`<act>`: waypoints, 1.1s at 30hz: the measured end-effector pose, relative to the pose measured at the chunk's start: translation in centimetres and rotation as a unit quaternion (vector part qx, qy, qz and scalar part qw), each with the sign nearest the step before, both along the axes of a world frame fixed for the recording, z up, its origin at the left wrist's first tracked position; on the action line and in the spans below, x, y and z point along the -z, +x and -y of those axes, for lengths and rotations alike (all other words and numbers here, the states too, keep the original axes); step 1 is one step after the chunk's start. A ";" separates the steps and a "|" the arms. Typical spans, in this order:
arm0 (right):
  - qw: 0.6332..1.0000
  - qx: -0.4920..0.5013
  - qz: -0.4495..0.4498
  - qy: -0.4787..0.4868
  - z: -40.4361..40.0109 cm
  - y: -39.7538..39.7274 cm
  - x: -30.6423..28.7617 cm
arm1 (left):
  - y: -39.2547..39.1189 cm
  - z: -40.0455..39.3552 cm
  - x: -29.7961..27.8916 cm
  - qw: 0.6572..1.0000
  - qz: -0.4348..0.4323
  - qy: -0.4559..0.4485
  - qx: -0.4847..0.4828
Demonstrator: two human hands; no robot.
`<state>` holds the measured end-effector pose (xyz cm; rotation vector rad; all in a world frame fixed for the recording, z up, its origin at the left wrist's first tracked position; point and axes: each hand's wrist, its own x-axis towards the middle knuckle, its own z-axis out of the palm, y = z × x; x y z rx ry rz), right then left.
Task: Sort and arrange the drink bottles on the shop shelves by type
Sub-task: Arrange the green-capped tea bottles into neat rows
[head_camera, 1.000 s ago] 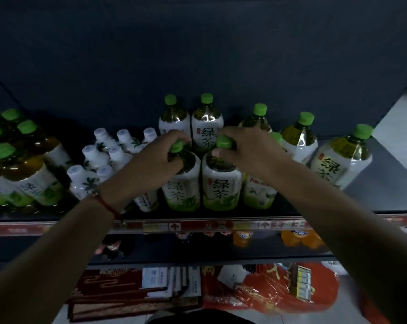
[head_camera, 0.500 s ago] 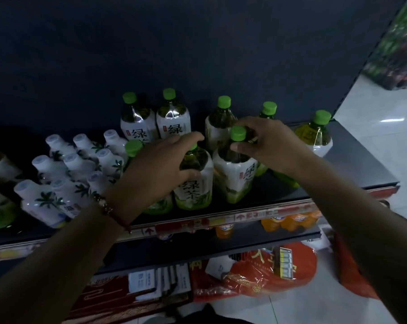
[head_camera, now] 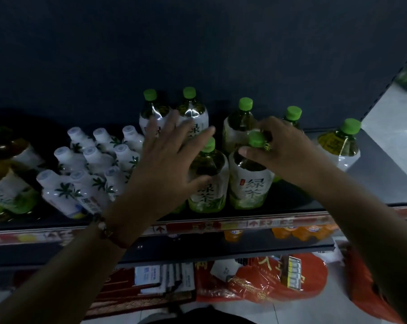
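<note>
Green tea bottles with green caps stand on the dark shelf (head_camera: 291, 206). My right hand (head_camera: 284, 150) grips the neck and cap of a front-row green tea bottle (head_camera: 250, 183). Beside it on the left stands another green tea bottle (head_camera: 209, 183); my left hand (head_camera: 167, 164) hovers over it with fingers spread, holding nothing, thumb near its shoulder. Two more stand behind (head_camera: 191, 113), and others at the back right (head_camera: 242, 122). A cluster of small white bottles with palm-tree labels (head_camera: 90, 169) fills the shelf to the left.
Larger green-capped bottles (head_camera: 4, 183) sit at the far left. A lone green tea bottle (head_camera: 340, 143) stands near the shelf's right end. Orange drinks (head_camera: 298, 231) show on the shelf below. Red bags (head_camera: 268, 281) and mats lie on the floor.
My left hand has let go of the front bottle's cap and opened its fingers above it. My right hand stays on the neighbouring bottle. The view has shifted slightly left.
</note>
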<state>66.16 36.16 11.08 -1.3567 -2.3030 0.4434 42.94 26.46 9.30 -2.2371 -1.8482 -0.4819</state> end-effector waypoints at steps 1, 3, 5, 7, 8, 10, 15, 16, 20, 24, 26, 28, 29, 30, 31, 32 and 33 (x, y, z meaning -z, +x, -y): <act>0.999 -0.008 -0.005 0.036 0.4 -0.6 -0.5 | -0.9 0.8 0.2 0.999 0.035 0.013 -0.017; 0.995 -0.055 -0.021 0.083 1.4 -2.4 -1.6 | -3.2 2.2 1.0 0.993 0.107 0.014 -0.054; 0.990 -0.137 0.004 0.022 1.7 -4.6 -2.1 | -5.0 3.1 2.3 0.991 0.109 -0.025 -0.078; 0.975 -0.197 0.100 -0.031 1.4 -6.7 -1.6 | -5.5 3.4 3.2 0.987 0.127 -0.057 -0.084; 0.968 -0.209 0.138 -0.026 1.1 -7.3 -1.2 | -5.4 3.4 3.3 0.985 0.143 -0.057 -0.083; 0.967 -0.208 0.147 -0.003 0.6 -8.1 -0.8 | -5.1 3.3 3.3 0.984 0.150 -0.044 -0.084; 0.967 -0.217 0.130 0.002 0.4 -7.5 -1.0 | -5.1 3.6 3.5 0.986 0.128 -0.046 -0.096; 0.970 -0.214 0.113 0.008 0.8 -7.1 -1.1 | -5.1 3.7 3.6 0.986 0.131 -0.048 -0.095; 0.989 -0.137 0.018 0.047 1.0 -4.6 -2.2 | -4.9 3.9 3.8 0.983 0.145 -0.040 -0.105; 0.990 -0.064 0.089 -0.087 -1.0 -1.9 -1.9 | -4.9 3.4 3.6 0.981 0.157 -0.043 -0.104; 0.991 -0.064 0.054 -0.099 -1.1 -1.6 -1.6 | -5.0 3.0 3.4 0.978 0.171 -0.054 -0.105; 0.993 -0.068 0.029 -0.096 -1.0 -1.7 -1.3 | -5.0 3.0 3.1 0.978 0.168 -0.065 -0.106; 0.993 -0.068 0.030 -0.097 -1.0 -1.9 -1.3 | -4.9 3.0 2.9 0.977 0.168 -0.072 -0.106; 0.992 -0.065 0.036 -0.101 -1.0 -2.0 -1.4 | -4.9 3.0 2.8 0.976 0.171 -0.081 -0.107; 0.991 -0.064 0.048 -0.107 -1.1 -2.0 -1.4 | -4.9 3.2 2.4 0.974 0.178 -0.089 -0.107; 0.990 -0.064 0.063 -0.111 -1.2 -2.0 -1.6 | -4.9 3.3 2.0 0.972 0.187 -0.094 -0.106; 0.988 -0.067 0.076 -0.119 -1.2 -2.1 -2.1 | -5.0 3.2 1.4 0.970 0.198 -0.091 -0.104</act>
